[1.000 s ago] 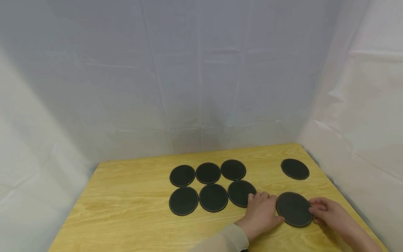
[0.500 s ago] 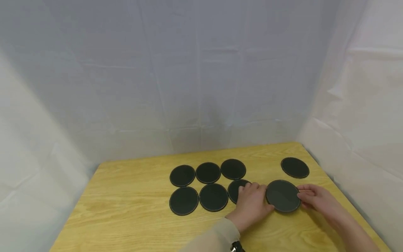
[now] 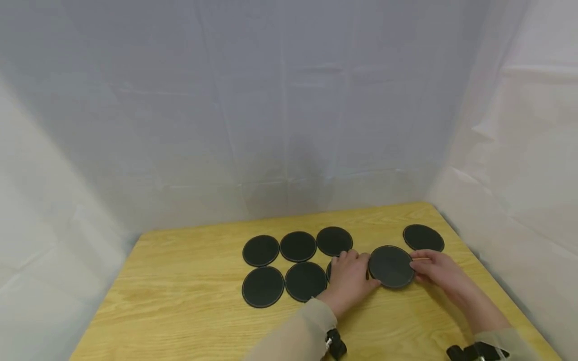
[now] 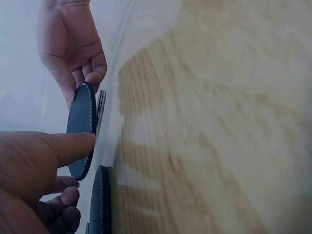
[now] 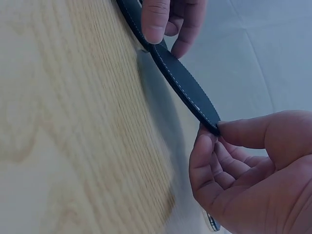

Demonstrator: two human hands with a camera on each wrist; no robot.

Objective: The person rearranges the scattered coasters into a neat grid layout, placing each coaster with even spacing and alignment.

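- As we compare this moment with the head views of the second before, we see the held coaster (image 3: 391,266) carried up and to the left across the tabletop (image 3: 180,281), from the near right edge toward the grouped discs.
- Our left hand (image 3: 349,280) pinches the coaster's left rim; the left wrist view shows the thumb (image 4: 63,146) pressed on the edge, with the other fingers curled below.
- Our right hand (image 3: 435,273) pinches the opposite rim between thumb and fingertips (image 5: 207,146), as the right wrist view shows.
- Seen edge-on in both wrist views, the coaster (image 5: 183,83) is tilted and lifted clear of the wood, apart from the surface.
- It now hangs just right of the lower row's third disc (image 3: 330,271), which the left hand largely hides, and near the lone coaster (image 3: 423,237) at the far right, from which it was well apart a second ago.
- Five discs of the two rows lie flat and unmoved: three behind (image 3: 298,246), two in front (image 3: 263,286).
- We judge that the carried piece has nearly reached the group, so the placing beside the rows appears close, though not yet done.
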